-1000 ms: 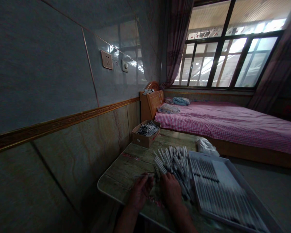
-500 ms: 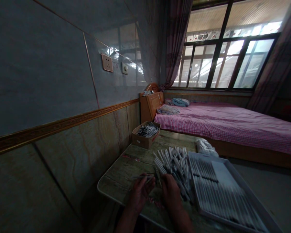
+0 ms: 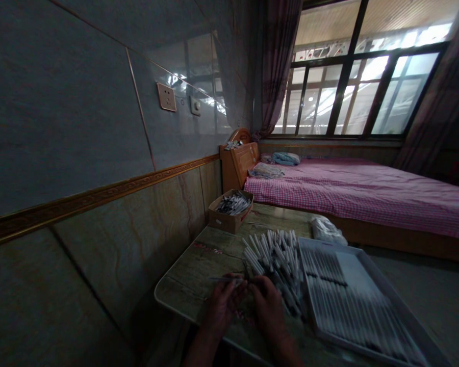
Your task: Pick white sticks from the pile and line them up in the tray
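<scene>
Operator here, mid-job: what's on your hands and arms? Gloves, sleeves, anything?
The left hand and right hand are bare, without gloves. The left forearm and right forearm are bare too, with no sleeve in view. The light is too dim to tell whether there is any ring or watch.

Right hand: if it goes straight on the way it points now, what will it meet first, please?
The right hand would most likely meet the pile of white sticks first. Its fingertips look right at the pile's near edge, though depth is hard to judge from this view.
</scene>
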`<state>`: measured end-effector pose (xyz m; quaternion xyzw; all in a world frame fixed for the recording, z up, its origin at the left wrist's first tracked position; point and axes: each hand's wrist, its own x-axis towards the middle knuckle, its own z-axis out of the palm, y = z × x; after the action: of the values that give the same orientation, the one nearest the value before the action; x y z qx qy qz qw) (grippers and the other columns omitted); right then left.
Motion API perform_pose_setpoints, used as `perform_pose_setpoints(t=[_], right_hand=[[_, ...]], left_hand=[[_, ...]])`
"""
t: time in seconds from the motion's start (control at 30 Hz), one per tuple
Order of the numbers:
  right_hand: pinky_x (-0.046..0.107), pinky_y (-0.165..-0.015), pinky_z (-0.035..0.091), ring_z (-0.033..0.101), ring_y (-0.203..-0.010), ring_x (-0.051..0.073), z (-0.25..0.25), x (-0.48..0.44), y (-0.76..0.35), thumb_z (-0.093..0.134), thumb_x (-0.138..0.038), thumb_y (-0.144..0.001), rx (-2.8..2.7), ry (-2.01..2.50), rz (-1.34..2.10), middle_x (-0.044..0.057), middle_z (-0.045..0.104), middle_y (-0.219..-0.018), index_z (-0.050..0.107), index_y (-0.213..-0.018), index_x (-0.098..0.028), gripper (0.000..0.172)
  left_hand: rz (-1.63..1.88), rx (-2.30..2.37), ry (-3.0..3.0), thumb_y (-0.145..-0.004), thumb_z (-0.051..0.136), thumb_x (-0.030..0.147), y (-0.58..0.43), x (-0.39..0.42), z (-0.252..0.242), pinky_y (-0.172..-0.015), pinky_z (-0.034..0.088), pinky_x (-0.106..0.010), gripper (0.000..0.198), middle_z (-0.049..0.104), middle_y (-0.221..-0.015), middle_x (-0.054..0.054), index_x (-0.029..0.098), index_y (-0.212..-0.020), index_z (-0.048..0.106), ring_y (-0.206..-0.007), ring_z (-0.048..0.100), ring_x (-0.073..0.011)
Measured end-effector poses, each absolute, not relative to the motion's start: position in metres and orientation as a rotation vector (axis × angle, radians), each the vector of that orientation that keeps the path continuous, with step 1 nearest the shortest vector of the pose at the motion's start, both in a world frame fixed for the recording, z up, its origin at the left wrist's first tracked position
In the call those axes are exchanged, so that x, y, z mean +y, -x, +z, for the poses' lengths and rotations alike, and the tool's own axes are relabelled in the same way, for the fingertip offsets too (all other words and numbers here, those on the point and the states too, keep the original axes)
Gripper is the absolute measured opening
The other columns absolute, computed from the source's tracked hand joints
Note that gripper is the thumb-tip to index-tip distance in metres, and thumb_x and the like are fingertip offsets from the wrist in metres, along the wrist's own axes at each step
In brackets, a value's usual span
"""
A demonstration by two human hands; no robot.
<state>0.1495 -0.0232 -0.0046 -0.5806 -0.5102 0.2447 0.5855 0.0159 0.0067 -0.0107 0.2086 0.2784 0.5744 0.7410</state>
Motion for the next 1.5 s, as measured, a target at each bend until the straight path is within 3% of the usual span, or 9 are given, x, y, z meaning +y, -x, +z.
perform_pose_setpoints(t=[0.27,0.5,0.8,1.0,1.33,1.5], right_hand=[[0.03,-0.074,0.055,0.071,-0.08,0.02,-0.0053,-0.0229,-0.1505,0.058,-0.034,-0.08,-1.175,1.356,0.567,0.0,0.075,-0.083,0.07,-0.083,-0.026,0.015],[0.03,-0.076,0.055,0.07,-0.084,0.021,-0.0058,-0.0218,-0.1487,0.057,-0.032,-0.079,-1.159,1.327,0.681,0.002,0.075,-0.086,0.07,-0.087,-0.024,0.018],[0.026,-0.071,0.053,0.068,-0.078,0.019,-0.0035,-0.0233,-0.1492,0.058,-0.029,-0.08,-1.218,1.283,0.588,0.001,0.071,-0.08,0.068,-0.084,-0.023,0.013],[0.027,-0.079,0.054,0.069,-0.088,0.018,-0.0061,-0.0236,-0.1496,0.054,-0.027,-0.083,-1.295,1.239,0.558,0.002,0.074,-0.091,0.071,-0.094,-0.023,0.02],[0.025,-0.076,0.053,0.068,-0.082,0.018,-0.0106,-0.0211,-0.1498,0.056,-0.03,-0.083,-1.276,1.259,0.555,0.002,0.072,-0.086,0.069,-0.089,-0.024,0.016],[0.024,-0.065,0.051,0.067,-0.07,0.018,-0.0057,-0.0228,-0.1477,0.058,-0.031,-0.08,-1.203,1.327,0.64,0.001,0.07,-0.074,0.066,-0.081,-0.022,0.012]], left_hand=[[1.247,0.639,-0.533,-0.061,0.089,0.028,-0.0178,0.0073,-0.013,-0.085,0.059,-0.039,0.034,0.077,-0.087,-0.006,0.017,-0.086,0.067,-0.088,0.075,-0.0265],[1.257,0.675,-0.54,-0.057,0.091,0.029,-0.0198,0.0059,-0.0075,-0.085,0.058,-0.037,0.037,0.077,-0.085,-0.005,0.016,-0.083,0.069,-0.088,0.074,-0.0256],[1.245,0.68,-0.548,-0.053,0.093,0.032,-0.0206,0.006,-0.0052,-0.084,0.057,-0.036,0.039,0.077,-0.082,-0.004,0.017,-0.08,0.071,-0.084,0.074,-0.0232],[1.248,0.707,-0.541,-0.05,0.094,0.036,-0.0218,0.0059,-0.0048,-0.084,0.058,-0.04,0.043,0.077,-0.08,-0.005,0.016,-0.08,0.07,-0.083,0.075,-0.0264],[1.281,0.706,-0.515,-0.053,0.093,0.036,-0.0219,0.0079,-0.0104,-0.075,0.058,-0.031,0.042,0.078,-0.081,-0.005,0.016,-0.082,0.071,-0.079,0.074,-0.0217],[1.3,0.7,-0.514,-0.049,0.094,0.037,-0.0235,0.0066,-0.0071,-0.08,0.057,-0.036,0.045,0.077,-0.081,-0.005,0.016,-0.08,0.07,-0.079,0.074,-0.0228]])
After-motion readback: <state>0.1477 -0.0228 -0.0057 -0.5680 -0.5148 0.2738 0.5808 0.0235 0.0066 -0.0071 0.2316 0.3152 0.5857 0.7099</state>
